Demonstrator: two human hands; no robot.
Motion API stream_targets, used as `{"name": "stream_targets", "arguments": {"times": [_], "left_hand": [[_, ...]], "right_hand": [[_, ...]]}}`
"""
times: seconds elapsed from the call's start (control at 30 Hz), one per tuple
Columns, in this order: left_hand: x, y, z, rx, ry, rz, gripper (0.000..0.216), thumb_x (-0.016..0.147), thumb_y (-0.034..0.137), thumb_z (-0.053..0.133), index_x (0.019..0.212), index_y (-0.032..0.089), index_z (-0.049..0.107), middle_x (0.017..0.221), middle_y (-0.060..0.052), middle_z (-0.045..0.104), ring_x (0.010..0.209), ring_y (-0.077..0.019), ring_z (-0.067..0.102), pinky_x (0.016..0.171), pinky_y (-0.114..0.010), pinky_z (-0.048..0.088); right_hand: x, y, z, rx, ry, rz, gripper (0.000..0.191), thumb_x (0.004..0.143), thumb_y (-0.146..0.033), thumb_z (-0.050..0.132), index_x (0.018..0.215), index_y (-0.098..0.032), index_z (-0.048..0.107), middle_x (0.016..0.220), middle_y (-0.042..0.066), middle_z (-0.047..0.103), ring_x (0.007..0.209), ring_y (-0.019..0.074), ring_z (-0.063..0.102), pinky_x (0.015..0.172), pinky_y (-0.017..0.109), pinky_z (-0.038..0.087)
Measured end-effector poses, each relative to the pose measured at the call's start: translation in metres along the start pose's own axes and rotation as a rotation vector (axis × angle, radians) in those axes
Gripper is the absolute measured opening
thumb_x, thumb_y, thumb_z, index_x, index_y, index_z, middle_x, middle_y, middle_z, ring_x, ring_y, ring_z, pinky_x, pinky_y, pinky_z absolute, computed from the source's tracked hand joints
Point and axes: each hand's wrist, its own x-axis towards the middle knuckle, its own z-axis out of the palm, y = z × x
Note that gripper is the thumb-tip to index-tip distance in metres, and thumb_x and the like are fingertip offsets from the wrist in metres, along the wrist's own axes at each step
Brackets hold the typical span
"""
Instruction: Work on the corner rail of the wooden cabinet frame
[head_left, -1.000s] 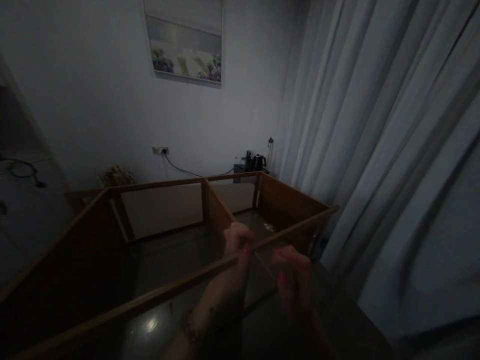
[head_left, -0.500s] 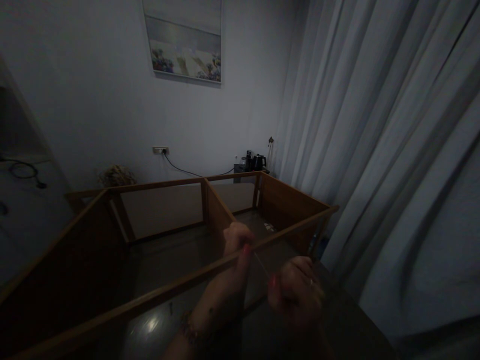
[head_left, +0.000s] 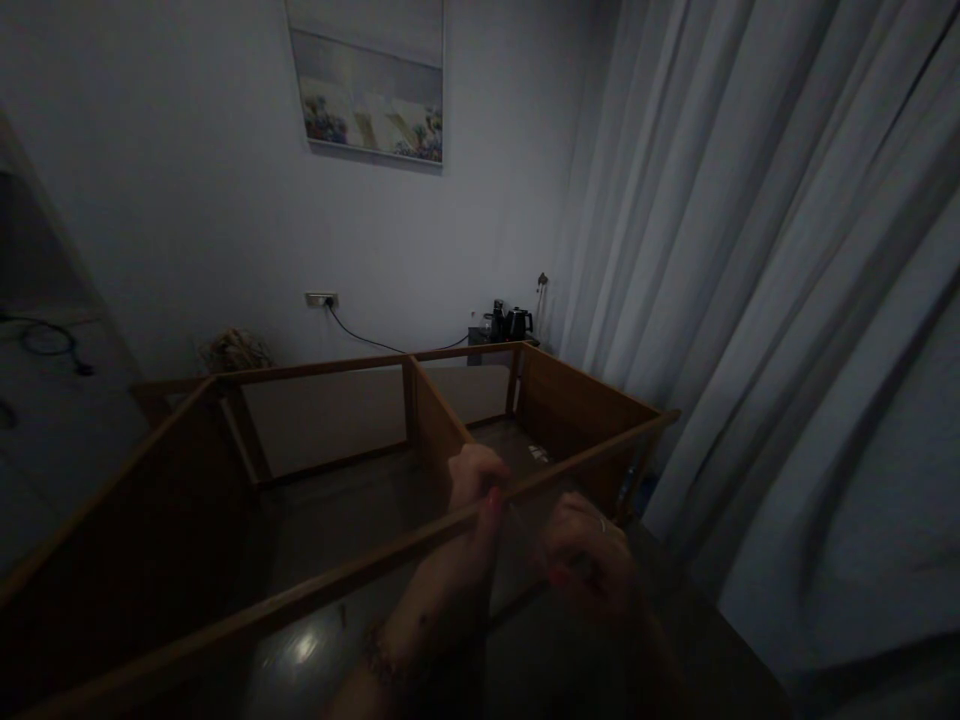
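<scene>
My left hand (head_left: 477,482) is wrapped round the front rail of a wooden furniture frame (head_left: 360,572), where the middle divider panel (head_left: 439,410) meets it. Its thumb presses on the near side of the rail. Just right of it, my right hand (head_left: 589,552) is curled closed round the end of a thin, pale tool shaft (head_left: 523,524). The shaft points at the rail near my left thumb. Dim light and blur hide its handle, so I cannot tell its exact kind.
The frame's right end panel (head_left: 585,405) stands near long grey curtains (head_left: 750,300). Behind the frame are a black kettle (head_left: 517,323), a wall socket with a cord (head_left: 321,300) and dried plants (head_left: 235,350). A small pale item (head_left: 538,454) lies inside the frame.
My right hand has turned at the wrist and shifted slightly up, and the shaft looks fainter. My left hand stays on the rail; the frame has not moved.
</scene>
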Motion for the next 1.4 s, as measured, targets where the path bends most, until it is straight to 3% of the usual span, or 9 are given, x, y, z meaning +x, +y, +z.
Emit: {"name": "stream_targets", "arguments": {"times": [0.2, 0.27, 0.37, 0.63, 0.8, 0.97, 1.1, 1.23, 1.4], "left_hand": [[0.000, 0.020, 0.001, 0.002, 0.016, -0.080, 0.038, 0.114, 0.054, 0.021, 0.106, 0.028, 0.047, 0.104, -0.004, 0.051, 0.100, -0.0257, 0.050, 0.093, -0.043, 0.044], [-0.001, 0.022, 0.001, -0.006, 0.010, -0.095, 0.039, 0.114, 0.053, 0.020, 0.106, 0.028, 0.047, 0.104, -0.004, 0.050, 0.101, -0.0261, 0.049, 0.093, -0.043, 0.044], [-0.003, 0.018, 0.000, -0.017, -0.026, -0.097, 0.040, 0.113, 0.055, 0.019, 0.107, 0.028, 0.047, 0.106, -0.005, 0.050, 0.105, -0.0273, 0.049, 0.095, -0.045, 0.045], [-0.005, 0.003, -0.002, -0.024, -0.059, -0.104, 0.042, 0.112, 0.057, 0.022, 0.111, 0.028, 0.052, 0.110, -0.007, 0.053, 0.106, -0.0277, 0.052, 0.094, -0.045, 0.048], [-0.005, -0.015, 0.010, -0.008, 0.044, 0.040, 0.052, 0.110, 0.064, 0.019, 0.102, 0.026, 0.054, 0.104, -0.007, 0.057, 0.103, -0.0279, 0.054, 0.090, -0.044, 0.048], [-0.004, -0.023, 0.016, -0.033, 0.127, 0.061, 0.056, 0.111, 0.064, 0.017, 0.098, 0.024, 0.056, 0.103, -0.007, 0.061, 0.102, -0.0261, 0.055, 0.093, -0.043, 0.048], [-0.003, -0.025, 0.014, -0.003, 0.084, 0.095, 0.056, 0.110, 0.065, 0.017, 0.097, 0.025, 0.055, 0.099, -0.007, 0.058, 0.100, -0.0265, 0.054, 0.090, -0.042, 0.047], [-0.003, -0.028, 0.014, 0.017, 0.085, 0.055, 0.059, 0.108, 0.068, 0.013, 0.095, 0.026, 0.052, 0.097, -0.007, 0.057, 0.099, -0.0276, 0.053, 0.091, -0.044, 0.046], [-0.003, -0.028, 0.015, 0.006, 0.084, 0.091, 0.054, 0.110, 0.063, 0.016, 0.096, 0.026, 0.053, 0.101, -0.007, 0.056, 0.100, -0.0269, 0.052, 0.090, -0.043, 0.044]], "right_hand": [[-0.012, 0.010, 0.002, 0.072, 0.058, 0.047, 0.035, 0.105, -0.057, 0.058, 0.125, -0.031, 0.069, 0.093, 0.002, 0.077, 0.076, 0.0175, 0.071, 0.068, 0.029, 0.058], [-0.014, 0.009, 0.003, 0.051, -0.012, 0.024, 0.034, 0.107, -0.054, 0.054, 0.130, -0.035, 0.071, 0.102, 0.002, 0.077, 0.089, 0.0185, 0.074, 0.077, 0.030, 0.060], [-0.015, 0.007, 0.005, 0.004, -0.070, 0.013, 0.036, 0.110, -0.054, 0.048, 0.123, -0.033, 0.075, 0.102, 0.002, 0.077, 0.093, 0.0179, 0.074, 0.082, 0.031, 0.059], [-0.006, -0.009, 0.022, -0.172, 0.186, -0.062, 0.032, 0.106, -0.051, 0.058, 0.100, -0.025, 0.075, 0.079, -0.001, 0.072, 0.068, 0.0140, 0.070, 0.062, 0.027, 0.058], [-0.003, -0.020, 0.031, -0.212, 0.278, -0.017, 0.027, 0.106, -0.046, 0.060, 0.099, -0.024, 0.074, 0.073, 0.000, 0.072, 0.066, 0.0150, 0.072, 0.057, 0.026, 0.059], [-0.003, -0.021, 0.031, -0.247, 0.300, -0.045, 0.023, 0.107, -0.041, 0.061, 0.106, -0.024, 0.075, 0.077, 0.001, 0.075, 0.068, 0.0171, 0.074, 0.057, 0.029, 0.060], [-0.005, -0.020, 0.032, -0.318, 0.321, -0.028, 0.019, 0.109, -0.027, 0.057, 0.100, -0.022, 0.073, 0.076, 0.002, 0.072, 0.068, 0.0164, 0.071, 0.057, 0.029, 0.058], [-0.006, -0.019, 0.033, -0.446, 0.385, 0.003, 0.031, 0.109, -0.016, 0.048, 0.083, -0.023, 0.063, 0.069, 0.001, 0.062, 0.061, 0.0141, 0.063, 0.054, 0.026, 0.052], [-0.008, -0.016, 0.030, -0.426, 0.327, -0.019, 0.032, 0.110, -0.018, 0.041, 0.092, -0.023, 0.068, 0.073, 0.002, 0.064, 0.064, 0.0156, 0.065, 0.058, 0.027, 0.054]]}}
